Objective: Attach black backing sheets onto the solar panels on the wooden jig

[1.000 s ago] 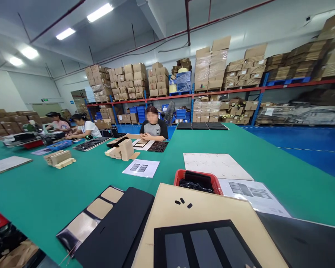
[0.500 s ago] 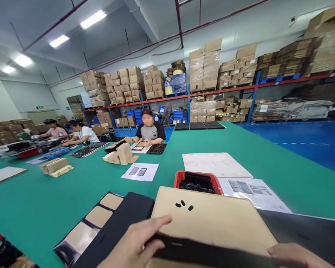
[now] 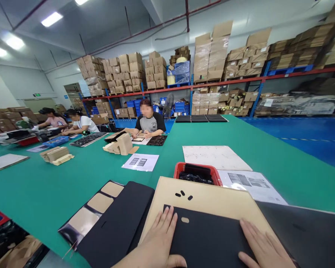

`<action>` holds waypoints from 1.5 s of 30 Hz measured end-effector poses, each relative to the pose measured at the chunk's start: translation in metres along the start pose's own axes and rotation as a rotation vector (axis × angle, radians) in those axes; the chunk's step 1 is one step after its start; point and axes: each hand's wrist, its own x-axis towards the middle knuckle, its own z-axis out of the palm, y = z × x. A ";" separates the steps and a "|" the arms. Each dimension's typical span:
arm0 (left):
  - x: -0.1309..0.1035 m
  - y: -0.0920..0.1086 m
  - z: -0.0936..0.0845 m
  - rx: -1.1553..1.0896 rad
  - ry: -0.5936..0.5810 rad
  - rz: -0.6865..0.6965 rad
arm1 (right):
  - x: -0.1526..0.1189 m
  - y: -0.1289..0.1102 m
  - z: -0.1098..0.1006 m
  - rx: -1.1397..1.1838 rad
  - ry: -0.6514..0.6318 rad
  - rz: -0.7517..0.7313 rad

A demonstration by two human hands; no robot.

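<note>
A black sheet (image 3: 209,238) with a small oval slot near its upper left lies flat on a tan board (image 3: 226,197). My left hand (image 3: 162,234) rests flat on the sheet's left edge, fingers stretched forward and thumb out to the side. On the right edge lies my right hand (image 3: 264,242), its fingers spread. Several small black oval pieces (image 3: 182,193) sit on the tan board beyond the sheet. To the left is a black folded panel (image 3: 114,223), beside a dark strip with tan rectangles (image 3: 100,203).
Behind the board stands a red basket (image 3: 217,176) of black items. A white board (image 3: 214,156) and printed sheets (image 3: 141,162) lie on the green table (image 3: 100,167). A person (image 3: 150,121) sits across the table, with two others farther left.
The black sheet, earlier lifted and seen nearly edge-on, now lies flat on the tan board. Both hands have gone from its near edge to lying on top of it. The view has tilted down.
</note>
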 end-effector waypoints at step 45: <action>0.015 0.023 0.003 -0.393 0.527 0.090 | 0.094 -0.145 -0.068 0.798 -0.330 0.127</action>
